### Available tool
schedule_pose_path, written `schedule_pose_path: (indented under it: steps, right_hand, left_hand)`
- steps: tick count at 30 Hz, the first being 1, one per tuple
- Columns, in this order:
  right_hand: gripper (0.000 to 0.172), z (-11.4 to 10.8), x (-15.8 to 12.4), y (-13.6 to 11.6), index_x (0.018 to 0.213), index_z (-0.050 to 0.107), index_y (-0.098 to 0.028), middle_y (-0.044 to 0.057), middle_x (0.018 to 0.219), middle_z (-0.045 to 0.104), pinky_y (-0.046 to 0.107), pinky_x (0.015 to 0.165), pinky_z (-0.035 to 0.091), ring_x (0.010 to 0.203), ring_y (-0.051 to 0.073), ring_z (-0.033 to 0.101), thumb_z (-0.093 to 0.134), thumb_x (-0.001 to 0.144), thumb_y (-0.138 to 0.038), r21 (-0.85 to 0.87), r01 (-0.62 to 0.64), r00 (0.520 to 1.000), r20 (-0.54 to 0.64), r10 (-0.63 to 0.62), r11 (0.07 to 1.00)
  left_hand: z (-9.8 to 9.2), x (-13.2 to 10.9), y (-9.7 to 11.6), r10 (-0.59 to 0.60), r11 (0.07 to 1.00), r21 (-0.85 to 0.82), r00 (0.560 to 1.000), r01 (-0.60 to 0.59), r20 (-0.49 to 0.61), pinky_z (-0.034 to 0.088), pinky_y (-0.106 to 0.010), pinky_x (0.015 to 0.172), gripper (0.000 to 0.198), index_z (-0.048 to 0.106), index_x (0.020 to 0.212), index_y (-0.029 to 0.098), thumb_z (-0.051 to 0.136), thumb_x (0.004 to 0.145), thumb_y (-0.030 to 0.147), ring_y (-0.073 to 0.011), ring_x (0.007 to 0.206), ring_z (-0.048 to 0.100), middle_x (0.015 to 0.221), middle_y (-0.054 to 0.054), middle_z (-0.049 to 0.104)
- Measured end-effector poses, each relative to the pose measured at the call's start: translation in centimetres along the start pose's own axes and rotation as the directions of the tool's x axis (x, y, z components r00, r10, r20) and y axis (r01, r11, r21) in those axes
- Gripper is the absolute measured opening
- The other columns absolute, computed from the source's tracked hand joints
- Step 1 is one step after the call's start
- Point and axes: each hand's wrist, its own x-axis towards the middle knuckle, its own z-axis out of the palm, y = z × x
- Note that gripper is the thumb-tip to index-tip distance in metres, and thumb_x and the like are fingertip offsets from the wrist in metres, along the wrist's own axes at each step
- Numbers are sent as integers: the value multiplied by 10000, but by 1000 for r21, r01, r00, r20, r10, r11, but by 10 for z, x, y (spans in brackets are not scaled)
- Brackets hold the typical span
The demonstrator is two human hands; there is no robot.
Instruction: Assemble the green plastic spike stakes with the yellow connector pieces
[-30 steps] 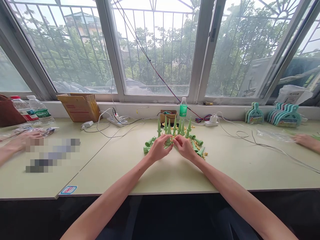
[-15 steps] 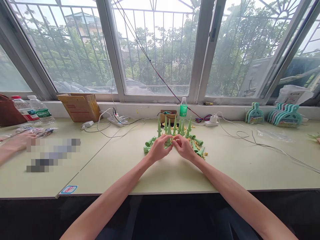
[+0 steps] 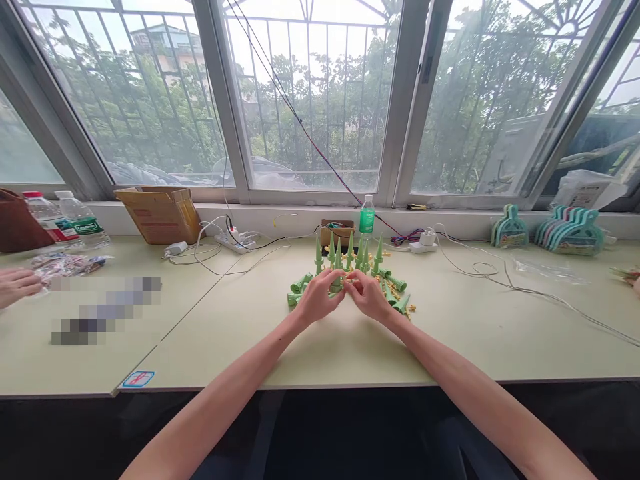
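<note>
Head view: left hand (image 3: pixel 318 298) and right hand (image 3: pixel 369 295) meet at frame centre, wrists low over the counter (image 3: pixel 200 333), forearms running in from the lower left and lower right. Fingertips of both bunch close together, nearly touching. A bit of green shows within the left hand's curve; whether that grip is clamped on it or it stands behind, cannot tell. Right grip: thumb and finger drawn in toward the same spot, contents too small to make out

Green cones (image 3: pixel 377 257) stand in a cluster just beyond the fingertips, toward the top of the frame, long axes upright, points up. The outer ones at the left of the cluster sit nearer the left hand, those at the right nearer the right hand

Loose green tubes (image 3: pixel 397 283) lie on both flanks. Right-hand ones slant from upper left to lower right, nearest the right hand; left-hand ones lean the opposite way, beside the left hand. Small yellow pieces (image 3: pixel 411 308) scattered among them, mostly right

Behind the cones: small cardboard box (image 3: pixel 327 235), green-labelled bottle (image 3: pixel 367 217). Another person's hand (image 3: pixel 17 287) at the left edge, well apart
</note>
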Motion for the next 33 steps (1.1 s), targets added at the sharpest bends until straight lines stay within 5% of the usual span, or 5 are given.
schedule_pose_path:
  steps: [9, 20, 33]
  right_hand:
    - [474, 1, 2, 6, 623, 434, -184, -34, 547, 364, 242, 504, 254, 517, 101, 299, 370, 947, -524, -34, 21, 1000, -11, -21, 999]
    - [267, -1, -1, -3, 957, 510, -201, -68, 536, 418, 230, 478, 234, 456, 96, 292, 434, 936, -456, 42, 19, 1000, -1, -19, 999]
    - [345, -2, 1, 1, 704, 466, -195, -41, 565, 375, 229, 509, 276, 525, 107, 312, 396, 943, -433, -21, 17, 999, -46, -18, 1000]
  left_hand:
    - [0, -1, -2, 19, 1000, -1, 999, -19, 37, 455, -235, 632, 313, 586, 1141, 210, 594, 827, 215, -114, 679, 541, 931, -40, 596]
    - [0, 0, 1, -22, 1000, 4, 1000, 22, -20, 461, -244, 638, 268, 606, 1105, 218, 595, 837, 227, -122, 708, 574, 990, -44, 625]
    - [0, 0, 0, -15, 1000, -5, 999, 15, 33, 447, -238, 625, 291, 599, 1123, 213, 604, 837, 263, -111, 666, 524, 910, -29, 595]
